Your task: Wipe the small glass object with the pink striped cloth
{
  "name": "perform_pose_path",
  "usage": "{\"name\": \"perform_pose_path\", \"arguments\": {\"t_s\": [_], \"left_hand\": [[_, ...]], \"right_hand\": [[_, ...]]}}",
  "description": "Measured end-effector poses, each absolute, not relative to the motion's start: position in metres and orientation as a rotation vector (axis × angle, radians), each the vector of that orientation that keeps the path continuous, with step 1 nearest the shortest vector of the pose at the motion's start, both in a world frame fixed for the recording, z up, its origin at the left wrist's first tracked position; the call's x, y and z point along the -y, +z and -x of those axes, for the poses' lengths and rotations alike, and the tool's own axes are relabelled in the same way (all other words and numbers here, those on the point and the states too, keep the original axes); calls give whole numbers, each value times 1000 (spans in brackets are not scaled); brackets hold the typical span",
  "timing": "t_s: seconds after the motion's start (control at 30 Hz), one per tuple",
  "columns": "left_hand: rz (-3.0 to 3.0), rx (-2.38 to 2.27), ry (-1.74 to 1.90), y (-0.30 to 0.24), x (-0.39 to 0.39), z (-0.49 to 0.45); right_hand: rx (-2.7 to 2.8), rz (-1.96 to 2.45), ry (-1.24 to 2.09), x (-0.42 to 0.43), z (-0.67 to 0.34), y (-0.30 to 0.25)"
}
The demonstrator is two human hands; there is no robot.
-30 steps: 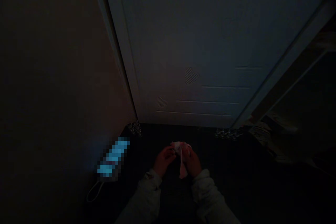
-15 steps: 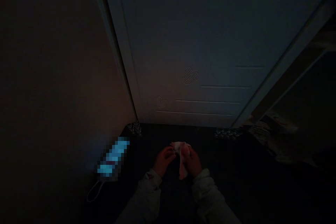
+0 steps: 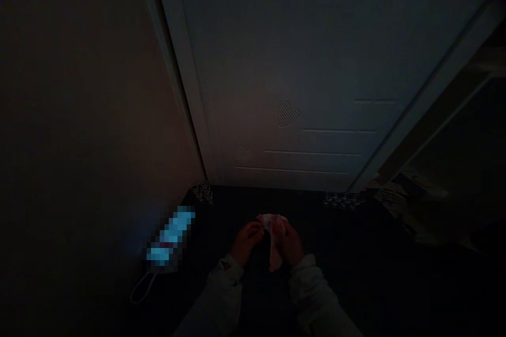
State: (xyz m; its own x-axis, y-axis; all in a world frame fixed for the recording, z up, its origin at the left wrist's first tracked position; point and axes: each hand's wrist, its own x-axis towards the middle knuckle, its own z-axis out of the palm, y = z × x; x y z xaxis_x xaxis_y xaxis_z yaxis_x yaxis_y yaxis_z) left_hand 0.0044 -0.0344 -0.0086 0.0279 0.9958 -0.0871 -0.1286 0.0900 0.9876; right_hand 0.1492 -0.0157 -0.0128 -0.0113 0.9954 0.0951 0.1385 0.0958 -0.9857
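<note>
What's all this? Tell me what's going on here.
In near darkness, a person in pale sleeves has both bare hands over a dark surface. The right hand has a pinkish cloth in its grip, one end trailing toward the person. The left hand is at the cloth's left edge; it's too dim to tell what it holds. Small shiny pieces sit in two clusters by the heart-patterned panel; a glowing, pixelated device lies at left.
</note>
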Motion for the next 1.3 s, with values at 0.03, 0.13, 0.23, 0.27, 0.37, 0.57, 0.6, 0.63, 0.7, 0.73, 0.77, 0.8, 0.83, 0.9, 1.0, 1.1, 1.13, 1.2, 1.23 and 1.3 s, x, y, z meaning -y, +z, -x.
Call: {"name": "perform_pose_path", "arguments": {"t_s": [0.03,0.13,0.23,0.27,0.37,0.57,0.6,0.63,0.7,0.73,0.77,0.8,0.83,0.9,1.0,1.1,1.13,1.2,1.23,1.3], "left_hand": [[-1059,-1136,1182,-8,35,-5],[-1062,-1125,1178,-8,35,-4],[-1052,-1121,1202,-10,34,-3],[-1050,-1120,1211,-12,33,-3],[-1055,-1108,1219,-16,32,-2],[-1041,-1108,1180,-15,32,-3],[-1039,-1111,1174,-14,32,-3],[-1038,-1117,1174,-12,33,-3],[-1041,-1125,1190,-9,33,-3],[-1050,-1122,1197,-8,34,-3],[-1061,-1117,1202,-7,34,-3],[-1073,-1111,1202,-7,34,-2],[-1086,-1103,1197,-7,34,-2],[-1105,-1092,1183,-7,34,-2],[-1092,-1101,1166,-8,35,-3],[-1099,-1119,1152,-8,35,-4],[-1112,-1122,1154,-8,35,-4],[-1132,-1126,1177,-7,35,-4],[-1138,-1131,1193,-7,35,-4],[-1147,-1147,1210,-5,35,-3]], "right_hand": [[1360,1235,1069,16,-149,-12],[1402,1203,1045,17,-149,-11],[1484,1147,956,16,-149,-12],[1502,1137,923,15,-149,-12],[1527,1133,866,14,-149,-13],[1533,1175,883,18,-149,-9],[1541,1179,889,19,-149,-9],[1549,1183,892,19,-148,-8],[1556,1179,888,20,-148,-6],[1559,1171,887,21,-147,-6],[1560,1163,890,21,-147,-4],[1562,1154,896,22,-146,-3],[1564,1145,905,22,-146,-2],[1564,1135,928,23,-146,-1],[1525,1157,958,22,-147,-2],[1474,1191,1002,21,-148,-3],[1470,1190,1013,21,-148,-4],[1487,1174,1019,21,-147,-3],[1498,1169,1011,21,-147,-3],[1513,1165,1000,22,-146,-1]]}}
